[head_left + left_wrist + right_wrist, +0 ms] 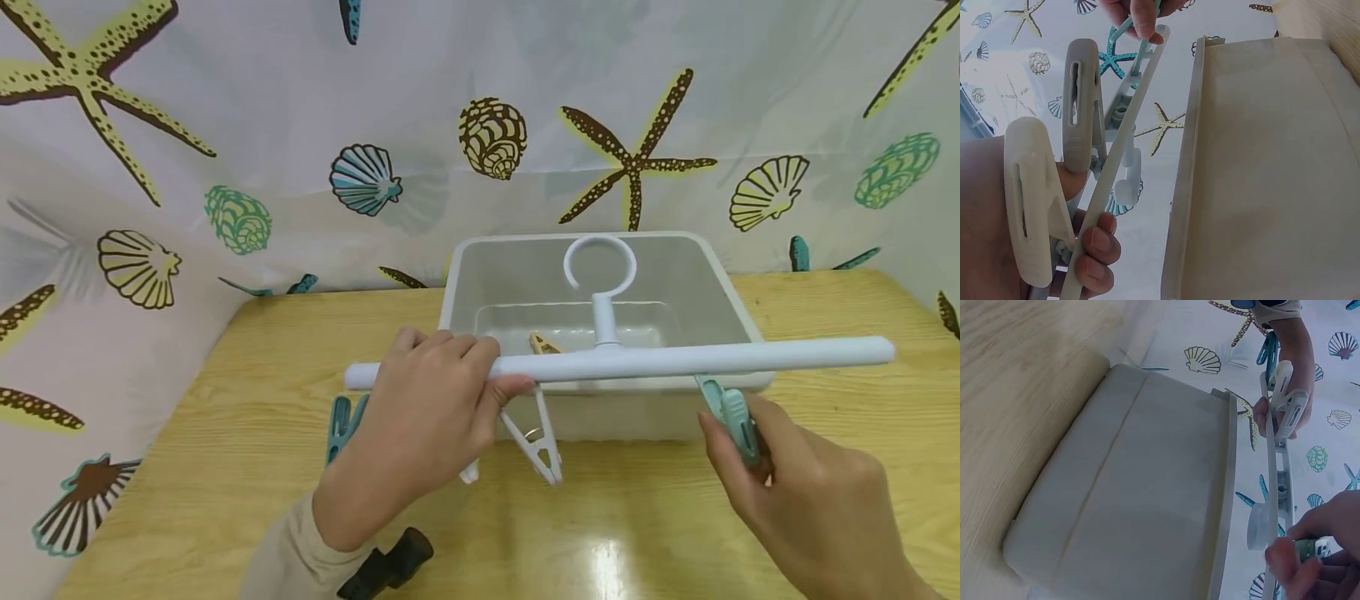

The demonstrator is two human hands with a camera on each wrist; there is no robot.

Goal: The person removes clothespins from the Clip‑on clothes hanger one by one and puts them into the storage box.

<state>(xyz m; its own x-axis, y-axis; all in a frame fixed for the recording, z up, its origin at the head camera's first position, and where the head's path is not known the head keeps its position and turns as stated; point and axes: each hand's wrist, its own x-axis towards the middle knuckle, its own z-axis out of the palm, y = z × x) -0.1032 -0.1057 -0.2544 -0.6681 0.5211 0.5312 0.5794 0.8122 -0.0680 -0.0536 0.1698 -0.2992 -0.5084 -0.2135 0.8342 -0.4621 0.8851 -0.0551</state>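
- We are seeing the right fingers (723,462) pinching a green peg (738,421) at the underside of the hanger (660,361), the left fingers (1100,242) gripping its left end, wrapped round.
- We are judging the hanger, raised before the bin (622,417), light, stiff, smooth; holding mid-length is probably steadiest.
- The left-wrist view is showing the hanger's hollow underside; the head view alone, a wooden peg (543,342) in the bin.

head: forward-down | 2 wrist views: close, along hanger (652,362) | all 3 share: bin (622,417)
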